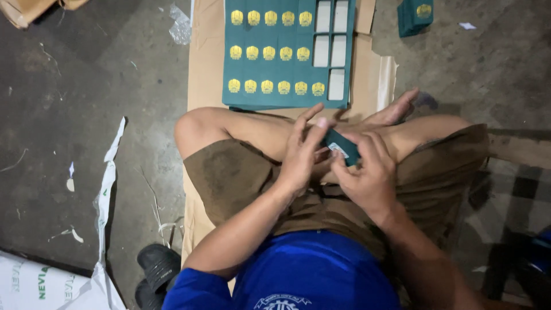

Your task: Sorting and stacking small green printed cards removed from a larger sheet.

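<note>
I sit cross-legged on the floor, looking down at my lap. Both hands hold one small dark green box [341, 147] with a white label, just above my crossed legs. My left hand [302, 155] pinches its left end with thumb and fingers. My right hand [367, 172] wraps its right end from below. Ahead of my knees, on a sheet of brown cardboard [206, 63], lies a tight block of matching green boxes [275, 54] with gold emblems, in three rows; several at the right end show white faces [332, 51].
Another green box [415, 15] lies apart on the concrete floor at top right. A black sandal [156, 265] sits by my left hip. Torn white plastic strips [106, 183] and paper scraps litter the floor at left. A checked cloth [516, 195] lies at right.
</note>
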